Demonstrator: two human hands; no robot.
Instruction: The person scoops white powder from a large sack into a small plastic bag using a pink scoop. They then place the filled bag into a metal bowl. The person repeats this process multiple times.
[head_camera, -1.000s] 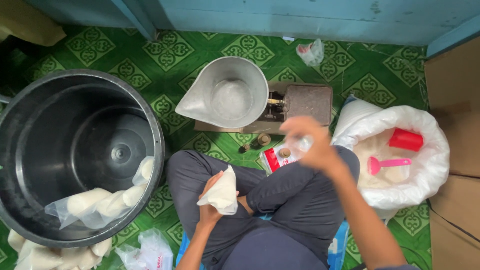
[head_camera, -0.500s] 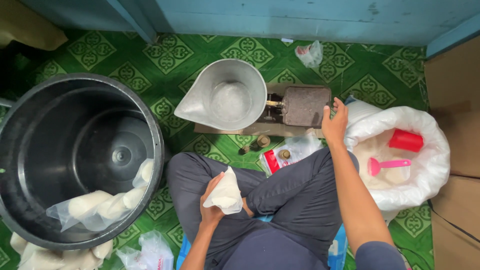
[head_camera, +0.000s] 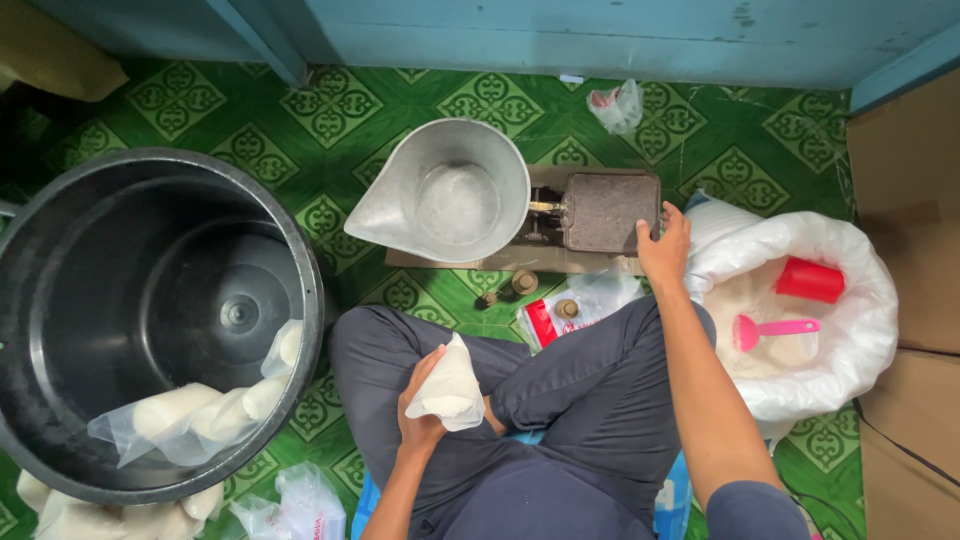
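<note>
Two hands are busy at different jobs: the left hand (head_camera: 425, 405) is clenched around a small filled plastic bag (head_camera: 450, 385) of white powder, held over the person's lap, while the right hand (head_camera: 665, 250) has come off the lap, where it was a second ago with a clear bag, and now rests its fingers on the near right corner of the flat plate (head_camera: 610, 210) of a balance scale. That hand looks loosely spread and holds nothing, the clear bag being no longer in it. The filled bag has barely moved between these moments, so it seems the weighing end of the work is being attended to while the packed bag waits in the grip. The scale's metal scoop pan (head_camera: 450, 195) sits on the far side with a dusting of white inside. Small brass weights (head_camera: 523, 283) lie on the green patterned floor (head_camera: 330, 110) just before the scale. To the right an open white sack (head_camera: 850, 260) holds a red cup (head_camera: 810, 280) and a pink scoop (head_camera: 775, 328). On the left a large black tub (head_camera: 150, 300) contains several packed bags (head_camera: 190, 410); nothing blocks the way to it except the person's own bent knee.
</note>
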